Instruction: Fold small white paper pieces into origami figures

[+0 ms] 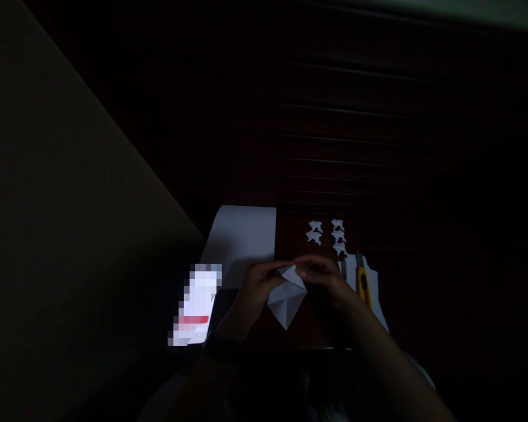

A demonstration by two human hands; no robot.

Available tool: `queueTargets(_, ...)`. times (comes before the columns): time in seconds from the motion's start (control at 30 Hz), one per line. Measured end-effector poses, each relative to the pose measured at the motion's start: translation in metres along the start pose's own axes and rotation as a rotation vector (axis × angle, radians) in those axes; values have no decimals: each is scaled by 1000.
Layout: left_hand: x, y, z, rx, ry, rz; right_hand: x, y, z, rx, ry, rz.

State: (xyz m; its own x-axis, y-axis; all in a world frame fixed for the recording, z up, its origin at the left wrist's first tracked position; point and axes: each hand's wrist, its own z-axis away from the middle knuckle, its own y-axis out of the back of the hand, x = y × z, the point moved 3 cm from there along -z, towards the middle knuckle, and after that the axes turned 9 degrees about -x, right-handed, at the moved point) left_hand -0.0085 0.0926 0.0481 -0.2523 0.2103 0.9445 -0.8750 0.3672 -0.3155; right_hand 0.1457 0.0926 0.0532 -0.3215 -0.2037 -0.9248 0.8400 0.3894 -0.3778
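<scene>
Between both hands, above the dark table, is a folded piece of white paper [287, 299] with creases crossing it and a point hanging toward me. My left hand [260, 282] pinches its upper left edge. At the upper right, my right hand [322, 273] grips the same paper, with the thumb on a turned-over flap. Beyond the hands, small folded paper figures stand in two columns: a pair on the left [315, 232] and three on the right [338, 237]. The dim light hides some finger detail.
A large white sheet [246, 234] lies at the back left. A lit phone [198, 305], partly blurred out, is left of my left wrist. A yellow box cutter [364, 287] rests on white paper [375, 293] at the right. A pale wall [70, 205] rises on the left.
</scene>
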Motion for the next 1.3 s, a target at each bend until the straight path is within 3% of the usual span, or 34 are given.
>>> queueTargets(0.57, 3, -2, -1, 6, 34, -68, -4, 0, 3, -3, -16, 38)
queueTargets(0.77, 5, -1, -2, 61, 21, -141, -3, -1, 1, 7, -19, 62)
queueTargets(0.97, 5, 0, -3, 126, -32, -245, -3, -2, -1, -75, -65, 115)
queueTargets(1.1, 5, 1, -3, 146, -52, -248, 0, 0, -2, -32, -39, 184)
queueTargets(1.3, 7, 2, -3, 166, -86, -282, 3, 1, -4, -75, -12, 246)
